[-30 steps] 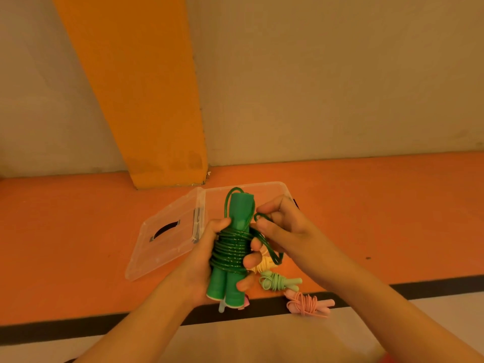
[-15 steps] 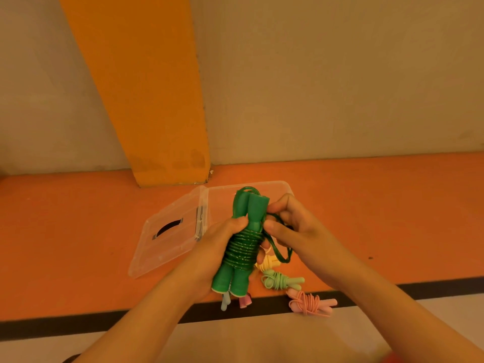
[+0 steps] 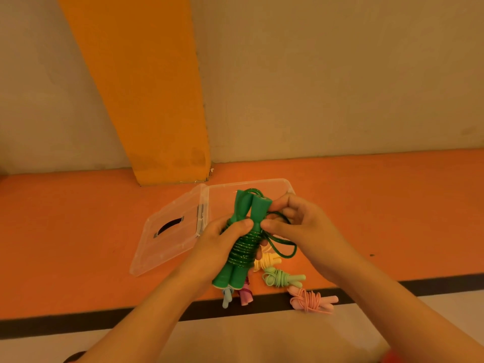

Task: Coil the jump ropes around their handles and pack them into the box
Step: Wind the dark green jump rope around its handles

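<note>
Green rope [image 3: 243, 247] is held up in both hands above the orange ledge [image 3: 78, 231], in front of the box [image 3: 262, 182], much where it was half a second ago. Since then its two handle tops have splayed into a narrow V, and the left thumb has slid across the coil toward the right thumb. The loose loop of cord hangs off the right side as before. The clear box sits open behind the hands, its lid [image 3: 170, 231] folded flat to the left, and an orange pillar [image 3: 146, 87] rises against the wall beyond. Below the hands four coiled ropes lie on the ledge: a yellow rope [image 3: 265, 260], partly hidden by the bundle, a pale green rope [image 3: 282, 277] beside it, a pink rope [image 3: 311, 301] at the black edge strip [image 3: 104, 320], and a purple rope [image 3: 246, 294] showing only under the green handles. A blue handle [image 3: 227, 297] also pokes out there. The hands and the bundle hide most of the box's inside. The left hand [image 3: 220, 242] grips the coiled middle, fingers wrapped behind and the thumb on the front. The right hand [image 3: 301, 226] pinches at the handles' waist, thumb tip against the coil's top and curled fingers holding the loose cord.
</note>
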A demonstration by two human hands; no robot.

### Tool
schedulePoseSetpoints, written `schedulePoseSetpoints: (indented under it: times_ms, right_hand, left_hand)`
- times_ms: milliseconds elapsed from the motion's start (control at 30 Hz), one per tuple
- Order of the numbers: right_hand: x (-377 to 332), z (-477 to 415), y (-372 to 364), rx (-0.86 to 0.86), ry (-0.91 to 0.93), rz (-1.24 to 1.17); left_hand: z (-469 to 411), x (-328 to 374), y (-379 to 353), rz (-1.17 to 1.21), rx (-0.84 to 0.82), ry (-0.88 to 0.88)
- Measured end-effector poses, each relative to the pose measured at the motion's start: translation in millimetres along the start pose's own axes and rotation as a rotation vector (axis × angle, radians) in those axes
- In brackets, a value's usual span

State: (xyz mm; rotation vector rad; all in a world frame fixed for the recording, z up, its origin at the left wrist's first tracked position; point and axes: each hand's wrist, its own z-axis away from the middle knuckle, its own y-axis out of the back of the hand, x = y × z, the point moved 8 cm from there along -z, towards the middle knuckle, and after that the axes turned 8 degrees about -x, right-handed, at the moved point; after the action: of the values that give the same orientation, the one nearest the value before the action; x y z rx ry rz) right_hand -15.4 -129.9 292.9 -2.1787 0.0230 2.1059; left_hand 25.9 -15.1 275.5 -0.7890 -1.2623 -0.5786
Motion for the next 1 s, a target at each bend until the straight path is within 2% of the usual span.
schedulePoseSetpoints:
  times_ms: [300,633,733,900,1000]
  right_hand:
    - [7,-4,8,0.077,-0.086,0.038]
    - [4,-6,8,0.141,0.043,0.002]
    - [9,-6,12,0.164,0.013,-0.022]
    - [20,-9,10,-0.004,-0.206,-0.082]
    - [26,-9,7,-0.03,-0.238,-0.041]
  left_hand:
    - [-5,-4,6,-0.199,0.076,0.008]
    - [-8,-7,8,-0.04,0.148,0.063]
    - [-6,-4,13,-0.137,0.195,-0.001]
    - [-1,-1,17,-0.296,0.246,-0.133]
    - [0,0,19,-0.325,0.262,-0.149]
